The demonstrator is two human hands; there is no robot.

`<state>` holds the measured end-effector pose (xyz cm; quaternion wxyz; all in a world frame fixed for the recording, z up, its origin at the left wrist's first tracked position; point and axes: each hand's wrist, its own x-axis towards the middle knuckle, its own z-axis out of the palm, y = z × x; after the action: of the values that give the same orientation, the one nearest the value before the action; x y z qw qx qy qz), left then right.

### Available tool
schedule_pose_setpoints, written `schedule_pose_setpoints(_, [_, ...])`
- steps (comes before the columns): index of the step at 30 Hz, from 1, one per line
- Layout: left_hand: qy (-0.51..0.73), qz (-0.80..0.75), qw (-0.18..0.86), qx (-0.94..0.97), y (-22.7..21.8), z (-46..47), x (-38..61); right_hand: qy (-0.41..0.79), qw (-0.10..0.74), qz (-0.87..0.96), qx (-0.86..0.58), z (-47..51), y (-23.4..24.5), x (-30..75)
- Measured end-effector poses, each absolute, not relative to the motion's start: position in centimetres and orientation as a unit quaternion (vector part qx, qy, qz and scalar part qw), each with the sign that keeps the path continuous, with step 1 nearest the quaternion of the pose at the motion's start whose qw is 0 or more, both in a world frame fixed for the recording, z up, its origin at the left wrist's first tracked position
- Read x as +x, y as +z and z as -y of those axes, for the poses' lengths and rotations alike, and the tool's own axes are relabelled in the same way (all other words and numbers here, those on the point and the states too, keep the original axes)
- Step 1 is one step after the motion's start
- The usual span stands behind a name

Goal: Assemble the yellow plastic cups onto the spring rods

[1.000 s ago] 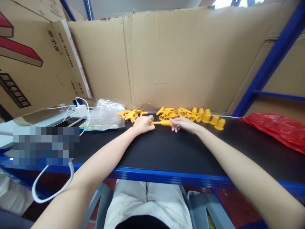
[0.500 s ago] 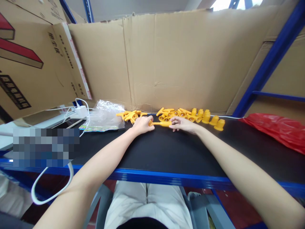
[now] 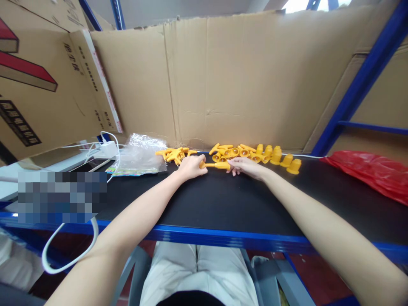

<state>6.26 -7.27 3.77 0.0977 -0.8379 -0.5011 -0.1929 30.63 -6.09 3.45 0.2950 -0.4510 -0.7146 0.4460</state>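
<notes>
Cardboard box [image 3: 35, 97], far left: a black band [image 3: 18, 122] with pale characters runs slantwise across its face, too skewed to read. Box flap [image 3: 91, 72]: a few large dark characters near the top and lines of small print further down, all turned sideways and illegible. Plastic bag [image 3: 140, 155] on the desk: colourful printed strip along the near edge, wording too small. No brand or number readable.

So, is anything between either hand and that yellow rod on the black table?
Nothing visible. The left hand grips one end of the yellow rod, the right hand pinches the other; the loose yellow parts lie behind it.
</notes>
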Motion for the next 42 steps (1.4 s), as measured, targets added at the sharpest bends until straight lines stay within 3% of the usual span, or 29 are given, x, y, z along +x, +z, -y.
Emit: schedule_pose_setpoints(42, [-0.195,0.498,0.105,-0.838,3.8,7.2,6.3,0.439,0.277,0.725,-0.452,6.8,4.2,30.2])
